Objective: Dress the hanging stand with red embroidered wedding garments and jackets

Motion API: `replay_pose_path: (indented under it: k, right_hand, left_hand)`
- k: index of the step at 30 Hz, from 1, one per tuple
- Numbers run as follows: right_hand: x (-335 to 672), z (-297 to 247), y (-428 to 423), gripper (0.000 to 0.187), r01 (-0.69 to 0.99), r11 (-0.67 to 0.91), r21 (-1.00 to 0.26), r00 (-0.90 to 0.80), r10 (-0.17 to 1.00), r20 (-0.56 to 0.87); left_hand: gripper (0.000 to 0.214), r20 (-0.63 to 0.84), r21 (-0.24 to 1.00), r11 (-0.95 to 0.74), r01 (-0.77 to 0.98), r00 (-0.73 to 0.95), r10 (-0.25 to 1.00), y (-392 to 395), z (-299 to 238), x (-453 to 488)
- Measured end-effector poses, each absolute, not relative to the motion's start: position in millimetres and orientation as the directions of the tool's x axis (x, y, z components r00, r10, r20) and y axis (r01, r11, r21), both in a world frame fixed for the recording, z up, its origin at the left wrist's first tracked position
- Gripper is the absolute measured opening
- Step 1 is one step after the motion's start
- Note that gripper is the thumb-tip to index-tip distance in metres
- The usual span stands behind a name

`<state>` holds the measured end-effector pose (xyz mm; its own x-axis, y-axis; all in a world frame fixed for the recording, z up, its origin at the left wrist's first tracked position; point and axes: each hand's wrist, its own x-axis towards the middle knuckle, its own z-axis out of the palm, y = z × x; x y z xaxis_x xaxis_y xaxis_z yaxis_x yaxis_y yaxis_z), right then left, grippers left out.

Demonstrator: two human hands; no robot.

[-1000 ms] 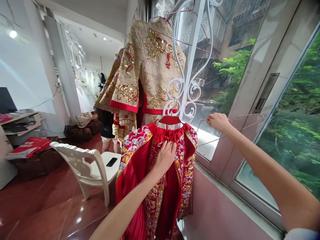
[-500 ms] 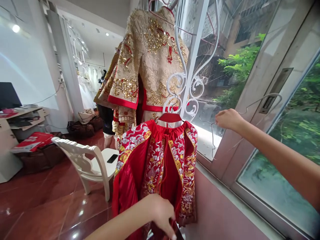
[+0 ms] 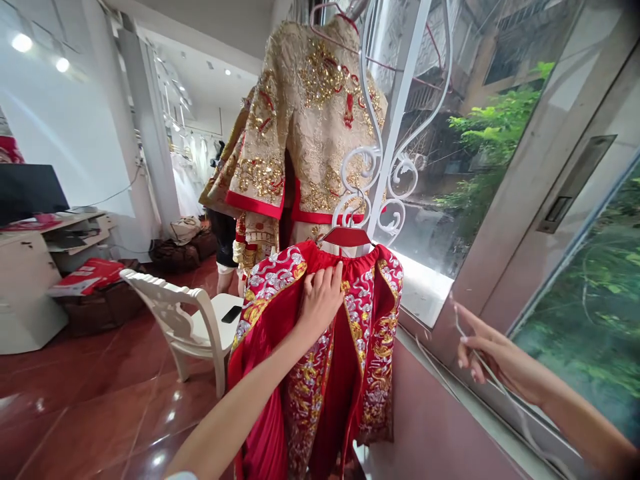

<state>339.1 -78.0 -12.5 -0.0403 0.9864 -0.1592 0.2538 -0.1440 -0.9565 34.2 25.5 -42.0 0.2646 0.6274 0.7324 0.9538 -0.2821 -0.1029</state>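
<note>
A red jacket (image 3: 373, 373) with gold and silver embroidery hangs on a red hanger (image 3: 346, 236), its front parted. Inside the parted front shows a gathered red neckband (image 3: 367, 258). My left hand (image 3: 323, 297) is on the garment just under this band, its fingers curled against the red cloth. Out to the right, near the window frame, my right hand (image 3: 493, 353) holds a thin, pale wire hanger (image 3: 520, 417). Its fingers are partly bent around the wire, and the index finger points forward. The hanger's lower part is blurred.
Behind the red garment hangs a beige jacket (image 3: 320, 133) with gold beading, beside a white scrolled metal stand (image 3: 400, 120). A white chair (image 3: 200, 320) with a phone (image 3: 232, 314) on its seat stands left. A glass window (image 3: 480, 133) borders the right.
My left hand has risen from the garment's lower front to its neckline. My right hand has come down along the window frame with the wire hanger, which has turned. The view has shifted slightly left.
</note>
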Motion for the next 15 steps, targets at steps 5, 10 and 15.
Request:
replay_pose_path:
  k: [5, 10, 15]
  right_hand:
    - [329, -17, -86, 0.039, 0.190, -0.269, -0.944, 0.091, 0.962, -0.256]
    - [356, 1, -79, 0.027, 0.566, -0.128, -0.815, 0.232, 0.973, 0.008]
    - [358, 20, -67, 0.028, 0.965, 0.098, -0.243, -0.002, 0.930, 0.368]
  left_hand:
    - [0.023, 0.739, -0.142, -0.369, 0.919, 0.346, 0.578, 37, -15, 30]
    - [0.025, 0.702, -0.018, -0.614, 0.789, 0.447, 0.554, 27, 1, 11]
    - [0.029, 0.589, -0.044, -0.667, 0.744, 0.559, 0.584, 16, 15, -1]
